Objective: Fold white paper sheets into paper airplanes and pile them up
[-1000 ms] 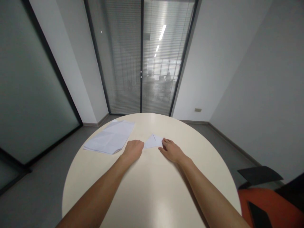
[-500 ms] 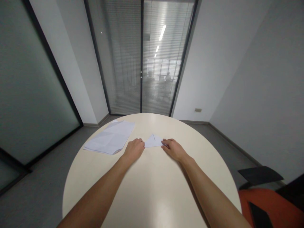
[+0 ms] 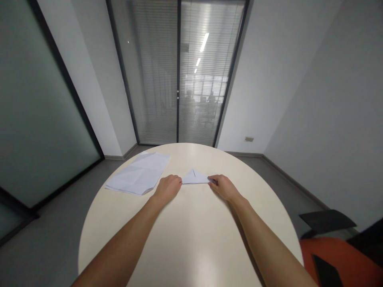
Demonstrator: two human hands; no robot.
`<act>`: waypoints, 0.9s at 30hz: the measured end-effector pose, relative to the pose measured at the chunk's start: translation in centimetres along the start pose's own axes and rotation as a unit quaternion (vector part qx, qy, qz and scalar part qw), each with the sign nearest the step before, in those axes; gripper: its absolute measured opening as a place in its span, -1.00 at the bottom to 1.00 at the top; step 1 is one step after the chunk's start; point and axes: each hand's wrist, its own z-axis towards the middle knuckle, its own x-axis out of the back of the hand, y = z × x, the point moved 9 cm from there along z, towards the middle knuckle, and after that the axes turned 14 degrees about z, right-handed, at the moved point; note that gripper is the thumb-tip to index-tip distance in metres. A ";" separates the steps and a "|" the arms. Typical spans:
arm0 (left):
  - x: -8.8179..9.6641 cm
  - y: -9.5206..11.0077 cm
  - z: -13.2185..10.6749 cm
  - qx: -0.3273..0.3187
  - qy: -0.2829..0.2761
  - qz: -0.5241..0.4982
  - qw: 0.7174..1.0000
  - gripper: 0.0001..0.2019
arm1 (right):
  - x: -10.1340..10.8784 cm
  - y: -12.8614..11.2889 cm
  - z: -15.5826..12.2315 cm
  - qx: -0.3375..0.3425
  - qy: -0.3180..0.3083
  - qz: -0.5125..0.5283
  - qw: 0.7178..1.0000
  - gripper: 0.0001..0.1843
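The folded paper (image 3: pixel 194 177) lies toward the far side of the table (image 3: pixel 191 235), its long edge running left-right between the right hand (image 3: pixel 224 187), pinching one corner, and the left hand (image 3: pixel 168 188), touching the other, grip too hidden to tell.

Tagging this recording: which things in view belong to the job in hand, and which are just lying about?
In the job:
small folded white paper triangle
left hand, at its left corner
right hand, at its right corner
round cream table beneath

Apparently lying about:
larger creased white paper, untouched
orange chair with black armrests
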 end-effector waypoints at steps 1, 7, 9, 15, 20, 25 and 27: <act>0.0 -0.1 0.0 0.003 0.001 0.002 1.000 -0.73 | 0.1 0.0 0.0 -0.004 0.004 0.003 1.000 -0.64; -0.3 -0.2 0.2 0.013 0.008 0.020 1.000 -0.69 | 0.0 0.1 0.0 -0.007 0.006 -0.010 1.000 -0.68; -0.4 -0.3 0.3 0.021 0.008 0.024 0.999 -0.70 | 0.2 0.2 -0.1 -0.015 0.018 -0.020 1.000 -0.68; -0.3 -0.8 0.4 0.065 0.004 0.015 0.998 -0.72 | 0.9 -0.1 -0.1 -0.011 0.059 -0.008 0.998 -0.67; -0.2 -1.0 0.4 0.086 0.032 -0.037 0.995 -0.74 | 1.5 -0.5 0.1 0.001 0.086 0.026 0.996 -0.68; -0.3 -1.2 0.4 0.094 0.029 -0.036 0.994 -0.76 | 2.0 -0.8 0.1 0.003 0.108 0.036 0.994 -0.70; -0.1 -1.4 0.4 0.108 0.025 -0.020 0.994 -0.77 | 2.5 -1.2 0.0 0.015 0.131 0.047 0.990 -0.72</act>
